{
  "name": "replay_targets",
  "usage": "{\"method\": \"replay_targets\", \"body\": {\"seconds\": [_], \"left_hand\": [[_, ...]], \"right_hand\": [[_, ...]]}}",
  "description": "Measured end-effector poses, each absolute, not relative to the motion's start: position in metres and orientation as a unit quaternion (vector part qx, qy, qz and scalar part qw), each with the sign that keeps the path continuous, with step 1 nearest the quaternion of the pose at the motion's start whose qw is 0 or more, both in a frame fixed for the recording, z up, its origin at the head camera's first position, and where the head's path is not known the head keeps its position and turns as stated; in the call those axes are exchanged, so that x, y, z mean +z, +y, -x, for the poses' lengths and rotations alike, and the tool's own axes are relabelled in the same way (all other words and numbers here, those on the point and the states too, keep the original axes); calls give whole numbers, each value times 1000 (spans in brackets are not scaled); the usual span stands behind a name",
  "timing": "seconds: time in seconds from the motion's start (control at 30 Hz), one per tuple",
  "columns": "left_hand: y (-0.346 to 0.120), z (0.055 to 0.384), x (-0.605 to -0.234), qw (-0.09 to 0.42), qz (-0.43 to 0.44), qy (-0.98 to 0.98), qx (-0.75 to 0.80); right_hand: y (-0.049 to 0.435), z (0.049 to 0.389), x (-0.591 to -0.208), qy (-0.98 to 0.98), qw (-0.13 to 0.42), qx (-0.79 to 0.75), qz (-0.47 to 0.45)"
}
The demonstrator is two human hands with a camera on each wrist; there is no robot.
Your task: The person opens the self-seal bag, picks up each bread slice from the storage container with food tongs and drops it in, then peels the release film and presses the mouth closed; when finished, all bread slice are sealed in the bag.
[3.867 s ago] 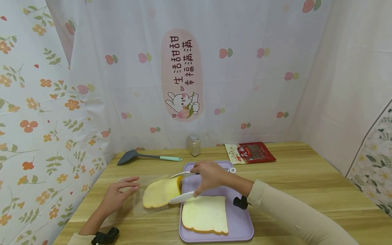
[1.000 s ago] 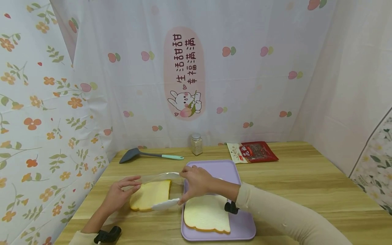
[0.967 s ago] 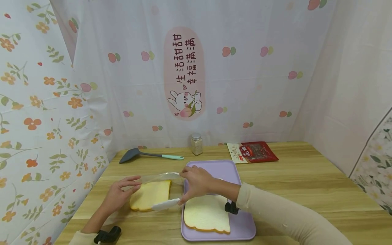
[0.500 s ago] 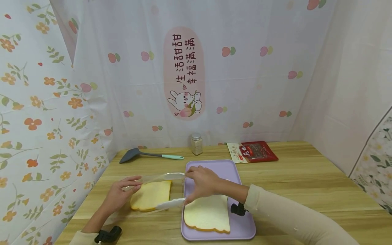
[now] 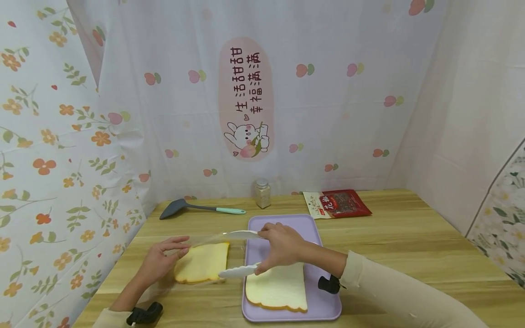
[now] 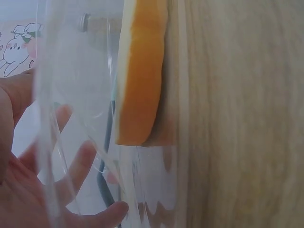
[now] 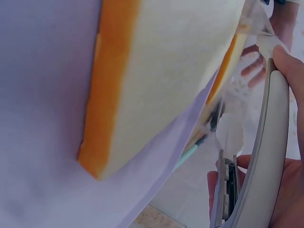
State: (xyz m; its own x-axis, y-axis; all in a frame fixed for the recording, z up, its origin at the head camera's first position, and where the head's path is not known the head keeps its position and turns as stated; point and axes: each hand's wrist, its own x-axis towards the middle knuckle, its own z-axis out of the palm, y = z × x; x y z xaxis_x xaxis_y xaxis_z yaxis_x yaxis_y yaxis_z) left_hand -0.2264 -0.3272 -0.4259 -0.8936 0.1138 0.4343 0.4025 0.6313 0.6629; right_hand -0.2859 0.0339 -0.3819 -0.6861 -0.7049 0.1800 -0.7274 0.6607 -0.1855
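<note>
My left hand pinches a clear plastic bag, its film running between thumb and fingers. A slice of bread with a brown crust lies inside the bag on the table. My right hand holds a pair of white-tipped tongs, thumb on one arm and fingers on the other. The tong tips stand spread apart at the bag's right end, with no bread between them. Another bread slice lies on the purple tray beneath my right hand.
A grey spatula with a mint handle lies at the back left. A small glass jar stands behind the tray. A red-and-cream spice packet is at the back right. Curtains hang behind and beside the wooden table.
The bagged bread slice has shifted left since the oldest frame, when it reached the tray's edge. In the last second my right hand has drawn the tongs rightward, off the slice.
</note>
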Motion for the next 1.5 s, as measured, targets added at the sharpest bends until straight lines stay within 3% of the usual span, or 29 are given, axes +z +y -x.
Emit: {"method": "replay_targets", "body": {"seconds": [0.53,1.2,1.5], "left_hand": [[-327,224,-426,186,149,-883,-404],[-328,225,-429,198,148,-884,-398],[-326,225,-429,189,145,-885,-401]], "right_hand": [[85,275,-375,-905,50,161,-391],[143,228,-385,-914,64,144,-374],[158,222,-393,-919,63,136,-364]]}}
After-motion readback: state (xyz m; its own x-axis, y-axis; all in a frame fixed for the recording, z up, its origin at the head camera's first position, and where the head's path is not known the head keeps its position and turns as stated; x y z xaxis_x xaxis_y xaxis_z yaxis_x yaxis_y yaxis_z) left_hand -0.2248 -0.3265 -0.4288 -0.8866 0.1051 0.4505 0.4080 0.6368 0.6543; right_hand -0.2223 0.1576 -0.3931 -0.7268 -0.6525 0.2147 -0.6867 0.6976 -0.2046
